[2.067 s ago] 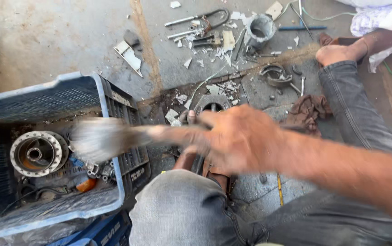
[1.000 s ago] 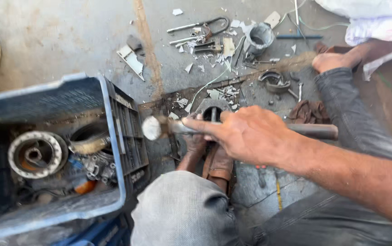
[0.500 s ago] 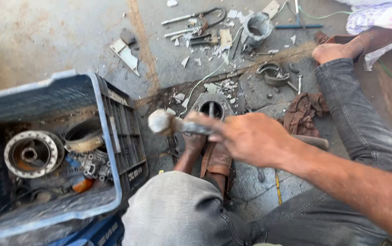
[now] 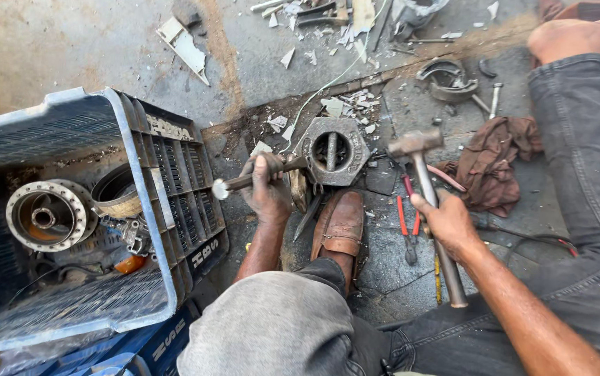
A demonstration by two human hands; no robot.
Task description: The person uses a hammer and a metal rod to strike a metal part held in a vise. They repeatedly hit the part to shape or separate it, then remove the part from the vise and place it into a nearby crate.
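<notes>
My left hand [image 4: 266, 189] is shut on a metal punch [image 4: 241, 182]. The punch lies level, its worn end pointing left and its tip against a grey hexagonal metal housing [image 4: 333, 150] on the floor. My right hand [image 4: 446, 221] grips the steel handle of a hammer [image 4: 417, 143]. The hammer head sits to the right of the housing, apart from the punch. My brown shoe [image 4: 342, 224] rests just below the housing.
A blue plastic crate [image 4: 148, 182] at the left holds a round metal hub [image 4: 45, 216] and other parts. Red-handled pliers [image 4: 406, 217], a brown rag [image 4: 489, 159], brake shoes [image 4: 446, 75] and scattered scrap lie on the concrete. My jeans leg [image 4: 586, 160] stretches along the right.
The hammer was over at the punch's left end, covering my left hand. It has swung back to the right, and my left hand and the punch show clearly.
</notes>
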